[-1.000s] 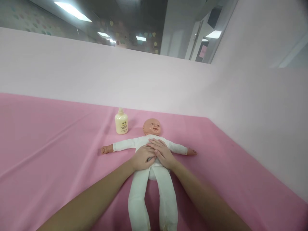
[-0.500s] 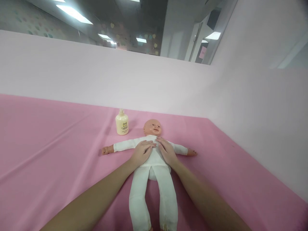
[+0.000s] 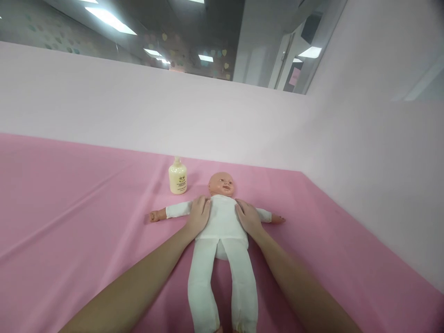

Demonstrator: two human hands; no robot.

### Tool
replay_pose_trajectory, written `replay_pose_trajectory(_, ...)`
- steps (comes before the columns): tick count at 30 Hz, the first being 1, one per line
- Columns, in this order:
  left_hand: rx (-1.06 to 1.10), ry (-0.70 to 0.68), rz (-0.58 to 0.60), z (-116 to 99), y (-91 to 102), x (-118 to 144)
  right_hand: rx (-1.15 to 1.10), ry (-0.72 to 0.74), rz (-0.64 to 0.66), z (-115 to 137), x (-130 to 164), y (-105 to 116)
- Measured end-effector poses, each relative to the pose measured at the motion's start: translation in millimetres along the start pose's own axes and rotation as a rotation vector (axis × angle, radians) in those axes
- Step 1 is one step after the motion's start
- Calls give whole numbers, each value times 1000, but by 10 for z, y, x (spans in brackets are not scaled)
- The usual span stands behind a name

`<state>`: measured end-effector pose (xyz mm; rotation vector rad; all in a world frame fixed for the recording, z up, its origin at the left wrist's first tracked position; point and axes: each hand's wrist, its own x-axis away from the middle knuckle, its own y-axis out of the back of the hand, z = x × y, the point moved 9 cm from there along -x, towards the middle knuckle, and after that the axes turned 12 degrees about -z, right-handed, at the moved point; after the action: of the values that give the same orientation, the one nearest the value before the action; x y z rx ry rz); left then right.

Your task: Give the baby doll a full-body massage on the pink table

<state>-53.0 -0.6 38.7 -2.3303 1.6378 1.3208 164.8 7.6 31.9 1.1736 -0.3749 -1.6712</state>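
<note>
A baby doll (image 3: 222, 221) in a white suit lies on its back on the pink cloth, arms spread, head away from me. My left hand (image 3: 198, 215) lies flat on the doll's side at its shoulder on my left. My right hand (image 3: 248, 216) lies flat on the opposite side of the torso. Both palms press the doll's flanks with fingers together and hold nothing. The chest between them is uncovered.
A cream lotion bottle (image 3: 177, 176) stands upright just beyond the doll's arm on the left, near its head. The pink cloth (image 3: 76, 208) covers the whole surface. Pale pink partition walls (image 3: 364, 152) rise at the back and along the right.
My hands were overlapped on the doll's belly, then slid up and apart; now each rests on one side of the torso near the shoulders.
</note>
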Motion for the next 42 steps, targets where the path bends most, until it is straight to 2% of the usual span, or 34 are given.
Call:
replay_pose_trajectory(3,-123,44,-21,145,-33,2,109,-21,1,-108,-25,24)
replay_pose_trajectory(9,-363,37,95,249,-110,-6,222,-31,5,-185,-40,28)
replay_pose_trajectory(16,-562,10,130,261,23,-54,351,-104,-86,-367,-43,88)
replay_pose_trajectory(21,-635,42,121,299,124,-76,378,-102,-93,-403,-45,93)
replay_pose_trajectory(28,-678,64,113,302,104,-24,307,-15,-2,-303,-42,-25)
replay_pose_trajectory(33,-690,97,98,309,104,-4,134,41,45,-189,-24,-120)
replay_pose_trajectory(39,-675,88,114,293,91,-5,-81,146,85,135,38,-75)
replay_pose_trajectory(42,-688,73,114,281,88,-2,-117,206,128,296,90,-48)
